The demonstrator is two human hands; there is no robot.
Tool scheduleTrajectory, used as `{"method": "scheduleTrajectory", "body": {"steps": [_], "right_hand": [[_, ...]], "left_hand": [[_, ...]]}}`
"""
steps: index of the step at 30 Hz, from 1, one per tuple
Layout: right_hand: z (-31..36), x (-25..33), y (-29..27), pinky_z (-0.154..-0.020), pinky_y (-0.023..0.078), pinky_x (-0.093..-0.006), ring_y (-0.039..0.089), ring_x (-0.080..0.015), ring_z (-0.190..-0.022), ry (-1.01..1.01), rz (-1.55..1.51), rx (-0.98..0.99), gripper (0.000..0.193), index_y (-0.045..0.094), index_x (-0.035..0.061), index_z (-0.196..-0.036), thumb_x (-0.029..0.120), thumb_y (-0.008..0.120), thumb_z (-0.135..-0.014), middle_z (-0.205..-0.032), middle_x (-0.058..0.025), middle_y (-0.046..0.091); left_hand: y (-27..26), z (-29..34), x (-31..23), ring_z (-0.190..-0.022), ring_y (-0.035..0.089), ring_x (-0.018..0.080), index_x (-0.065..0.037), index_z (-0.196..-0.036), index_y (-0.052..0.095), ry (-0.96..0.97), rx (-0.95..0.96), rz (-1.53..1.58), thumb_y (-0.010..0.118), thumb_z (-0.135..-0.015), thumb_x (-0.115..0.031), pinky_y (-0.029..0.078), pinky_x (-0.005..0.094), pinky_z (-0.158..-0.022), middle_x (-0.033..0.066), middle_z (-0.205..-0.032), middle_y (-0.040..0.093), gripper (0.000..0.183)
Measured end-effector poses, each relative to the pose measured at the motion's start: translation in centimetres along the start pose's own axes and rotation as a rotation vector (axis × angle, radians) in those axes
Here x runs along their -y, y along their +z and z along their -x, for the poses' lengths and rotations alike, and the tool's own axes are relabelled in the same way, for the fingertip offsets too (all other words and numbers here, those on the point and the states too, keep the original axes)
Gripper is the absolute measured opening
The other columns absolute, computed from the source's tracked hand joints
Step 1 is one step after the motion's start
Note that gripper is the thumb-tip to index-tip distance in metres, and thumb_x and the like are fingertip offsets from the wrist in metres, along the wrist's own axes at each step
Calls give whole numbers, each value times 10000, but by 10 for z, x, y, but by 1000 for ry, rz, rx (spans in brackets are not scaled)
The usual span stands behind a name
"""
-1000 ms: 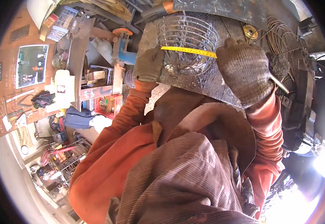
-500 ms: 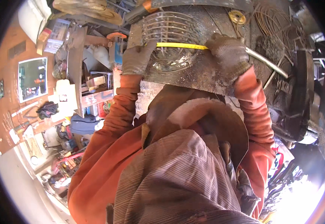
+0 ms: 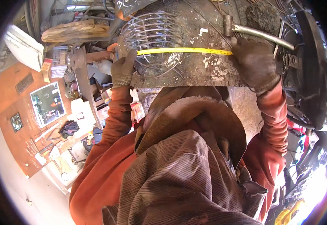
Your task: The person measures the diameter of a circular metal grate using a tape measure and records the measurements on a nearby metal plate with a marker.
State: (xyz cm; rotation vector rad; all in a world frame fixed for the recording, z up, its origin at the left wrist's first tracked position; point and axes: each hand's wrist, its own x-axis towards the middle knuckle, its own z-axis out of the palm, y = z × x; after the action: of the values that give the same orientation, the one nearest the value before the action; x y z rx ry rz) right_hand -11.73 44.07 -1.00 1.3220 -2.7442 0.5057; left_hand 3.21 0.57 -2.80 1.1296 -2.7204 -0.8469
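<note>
A yellow tape measure (image 3: 186,50) is stretched nearly level across the dark, scuffed workbench (image 3: 204,77). Its left end is pinched in my left hand (image 3: 123,69), which wears a dark work glove. My right hand (image 3: 257,64), gloved too, is closed around the other end; the case, if there, is hidden in the glove. Just behind the tape stands a cage of bent metal rods (image 3: 152,30), with loose curved wire (image 3: 163,67) on the near side. Beyond my right hand lies a hammer (image 3: 263,34) with a pale metal handle.
A bundle of dark steel wool or wire (image 3: 263,17) sits at the back right. Weathered wood (image 3: 75,32) lies far left. Left of the bench are cluttered shelves and a brown board (image 3: 21,108). Dark machinery (image 3: 309,67) stands close on the right.
My hands have moved farther apart, and more yellow tape shows between them. My right hand has shifted right, uncovering the hammer's head. The whole view has also turned and shifted.
</note>
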Motion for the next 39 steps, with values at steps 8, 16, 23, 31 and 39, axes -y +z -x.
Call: {"method": "scheduleTrajectory", "body": {"steps": [8, 16, 23, 31, 39], "right_hand": [[-35, 26, 9, -644, 562, -483, 732, -358, -739, -33, 359, 144, 110, 723, 86, -866, 184, 677, -884, -725, -116, 693], [-60, 39, 25, -665, 572, -484, 735, -365, -751, -191, 173, 41, 117, 730, 82, -890, 189, 684, -884, -747, -122, 703], [-66, 31, 27, -683, 581, -486, 737, -372, -761, -243, 111, 65, 127, 736, 79, -911, 194, 690, -883, -767, -128, 712], [-73, 27, 20, -809, 603, -484, 756, -324, -946, 20, -160, 373, 320, 756, 82, -1127, 346, 716, -950, -999, -155, 763], [-73, 52, 21, -705, 545, -476, 707, -401, -786, 190, -319, 179, 394, 713, 57, -879, 449, 730, -917, -819, -198, 703]], "left_hand": [[-1, -2, 2, -711, 680, 239, 56, -856, 777, -47, 58, -13, 667, -889, -731, 521, 413, -713, 160, -719, 723, 795], [-9, 2, -13, -712, 699, 198, 48, -840, 776, -53, 68, -116, 693, -917, -677, 543, 365, -693, 119, -769, 751, 733], [-7, 3, -15, -737, 699, 188, 33, -864, 792, -48, 82, -176, 683, -914, -687, 534, 366, -723, 126, -773, 757, 730], [-11, 25, -48, -656, 669, 208, 17, -850, 784, -79, 163, 81, 684, -918, -647, 512, 413, -638, 132, -660, 696, 675], [-18, 38, -49, -875, 720, 344, 41, -1035, 740, 1, 18, 78, 738, -894, -532, 548, 442, -797, 234, -943, 743, 590]]}}
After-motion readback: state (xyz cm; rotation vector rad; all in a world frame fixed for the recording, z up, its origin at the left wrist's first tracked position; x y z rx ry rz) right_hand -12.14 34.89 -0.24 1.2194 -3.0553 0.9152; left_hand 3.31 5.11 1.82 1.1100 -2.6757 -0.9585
